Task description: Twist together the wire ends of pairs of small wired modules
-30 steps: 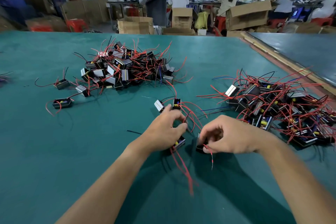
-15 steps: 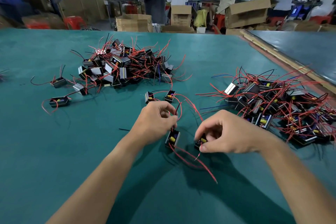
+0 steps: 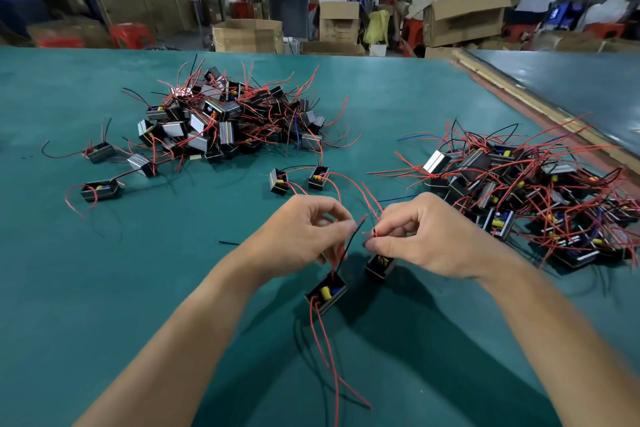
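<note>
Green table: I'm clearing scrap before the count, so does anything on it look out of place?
Yes: a short black wire scrap lies alone on the green table, just left of the left hand, seemingly attached to no module. A few stray modules also sit apart, left of the left pile.

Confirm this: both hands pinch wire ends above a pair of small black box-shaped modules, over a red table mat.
Not quite. The head view shows the table mat is teal green, not red. The rest holds: the left hand and right hand both pinch wire ends above the pair of small black box-shaped modules.
</note>
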